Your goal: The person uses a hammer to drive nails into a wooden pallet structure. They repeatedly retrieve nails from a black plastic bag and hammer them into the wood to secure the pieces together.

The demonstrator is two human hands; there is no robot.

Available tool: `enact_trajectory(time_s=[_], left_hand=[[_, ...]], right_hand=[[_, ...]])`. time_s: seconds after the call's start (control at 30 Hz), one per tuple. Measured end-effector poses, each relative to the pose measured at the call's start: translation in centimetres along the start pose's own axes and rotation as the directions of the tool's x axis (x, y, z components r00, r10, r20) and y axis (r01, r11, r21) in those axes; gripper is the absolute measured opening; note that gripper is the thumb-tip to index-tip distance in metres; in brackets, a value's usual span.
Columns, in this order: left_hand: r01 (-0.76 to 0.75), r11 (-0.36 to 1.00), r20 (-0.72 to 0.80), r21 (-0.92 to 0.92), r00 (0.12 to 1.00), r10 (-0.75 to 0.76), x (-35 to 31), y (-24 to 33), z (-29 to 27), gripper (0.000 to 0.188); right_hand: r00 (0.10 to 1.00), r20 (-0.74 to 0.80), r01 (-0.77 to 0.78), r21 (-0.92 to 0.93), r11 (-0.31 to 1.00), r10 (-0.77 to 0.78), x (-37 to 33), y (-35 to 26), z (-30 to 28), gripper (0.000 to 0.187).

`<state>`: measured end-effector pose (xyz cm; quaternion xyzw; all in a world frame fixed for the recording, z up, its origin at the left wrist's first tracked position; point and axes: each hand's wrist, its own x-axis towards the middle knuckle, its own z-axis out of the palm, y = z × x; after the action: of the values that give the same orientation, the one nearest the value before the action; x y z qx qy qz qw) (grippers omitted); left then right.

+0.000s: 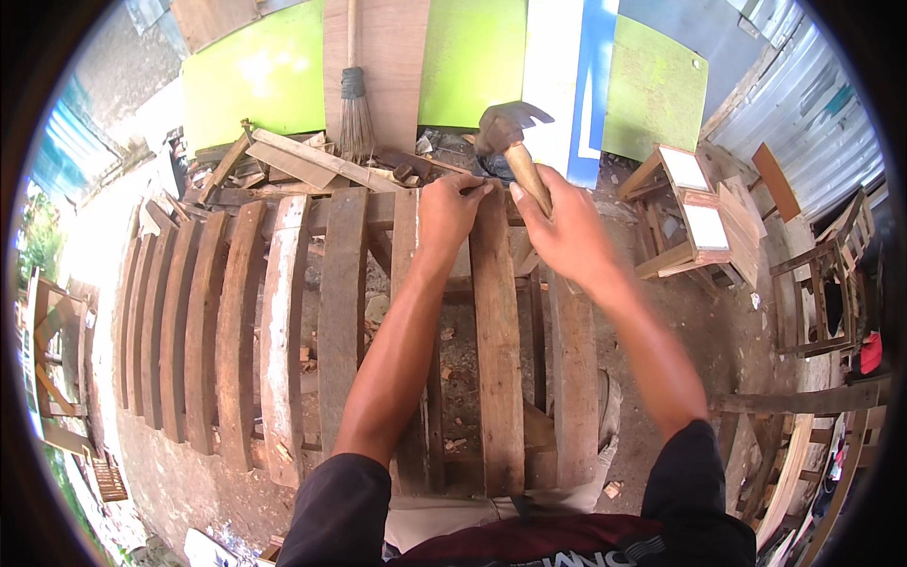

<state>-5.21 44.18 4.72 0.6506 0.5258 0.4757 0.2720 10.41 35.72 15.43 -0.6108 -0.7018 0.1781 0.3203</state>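
Observation:
My right hand (564, 227) grips the wooden handle of a claw hammer (510, 132), its metal head raised over the far end of a brown wooden slat (496, 350). Beside that end, my left hand (449, 210) has thumb and fingers pinched together just above the wood. Whatever the fingertips hold is too small to make out. The slat belongs to a long slatted wooden frame (343, 283) in front of me, with several boards lying crosswise and gaps between them. One board (286, 331) bears worn white paint.
Scrap wood (298, 163) is heaped beyond the frame, below a leaning broom (354, 118) and green panels (255, 85). A wooden piece with white panels (704, 227) stands at right. Further right are wooden chair frames (822, 283). Wood chips lie on the dirt floor (675, 350).

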Motion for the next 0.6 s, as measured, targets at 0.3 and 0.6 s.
enact_trajectory(time_s=[0.3,0.6], left_hand=[[-0.041,0.999,-0.001,0.035,0.999,0.041,0.0,0.1,-0.3,0.023],[-0.003,0.999,0.006,0.043,1.0,0.003,-0.1,0.3,-0.3,0.023]], right_hand=[[0.996,-0.059,-0.051,0.176,0.983,0.062,-0.9,0.3,0.1,0.041],[1.0,-0.001,-0.023,0.061,0.998,0.023,-0.3,-0.3,-0.8,0.047]])
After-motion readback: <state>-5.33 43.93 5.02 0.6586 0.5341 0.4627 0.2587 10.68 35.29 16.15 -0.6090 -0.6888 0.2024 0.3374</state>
